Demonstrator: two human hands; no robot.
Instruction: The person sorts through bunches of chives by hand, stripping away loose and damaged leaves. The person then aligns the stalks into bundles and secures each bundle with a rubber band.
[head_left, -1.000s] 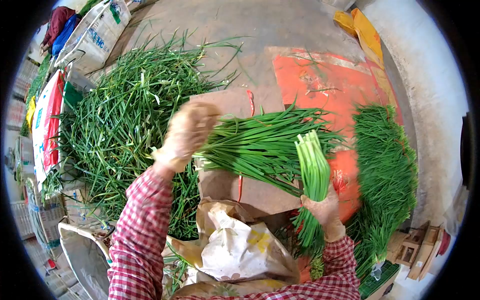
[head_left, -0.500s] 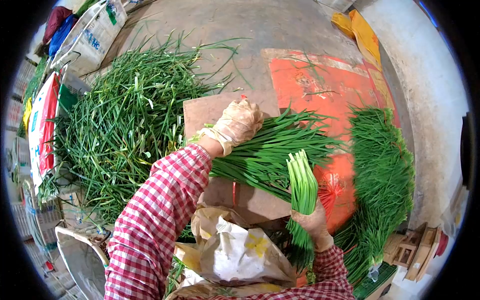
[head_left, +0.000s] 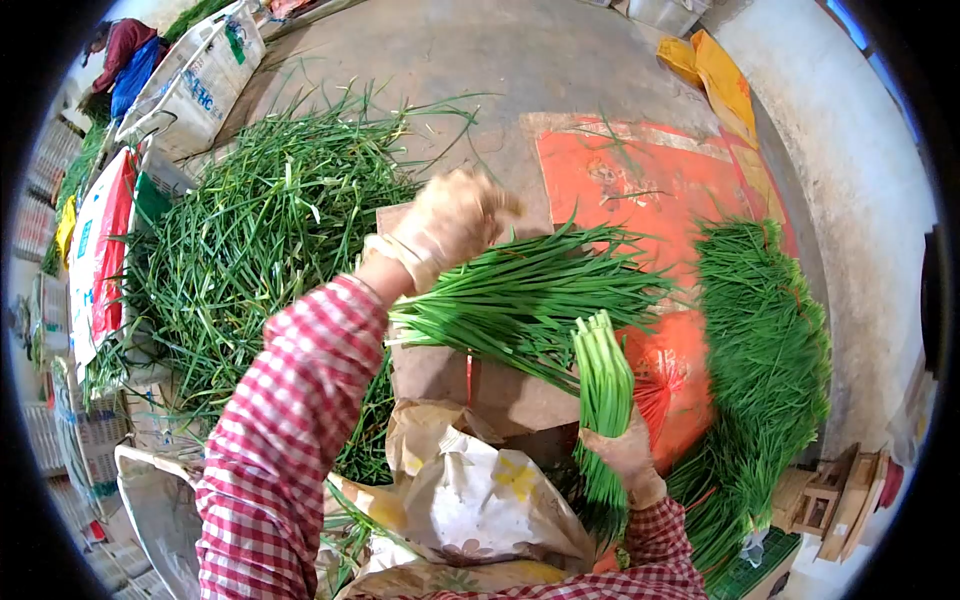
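My right hand point(head_left: 625, 450), in a thin pale glove, is closed round an upright bunch of garlic chives point(head_left: 604, 370) with the pale cut ends on top. My left hand point(head_left: 445, 220), also gloved, hovers above the left part of a cardboard sheet point(head_left: 430, 378). Its fingers are bent and smeared by motion, and I cannot see anything in them. Just below and right of it, a loose spread of chives point(head_left: 540, 290) lies across the cardboard, pale ends to the left.
A big tangled heap of chives point(head_left: 260, 240) lies at the left. Along the right, bunched chives point(head_left: 760, 340) stand in a row on orange sheeting point(head_left: 620, 180). White crates point(head_left: 190, 90) are at the upper left, near a bending person point(head_left: 128, 65). Wooden pieces point(head_left: 835, 500) lie lower right.
My left hand has lifted off the spread chives and moved up and left, uncovering their pale ends. My right hand keeps its bunch in nearly the same place.
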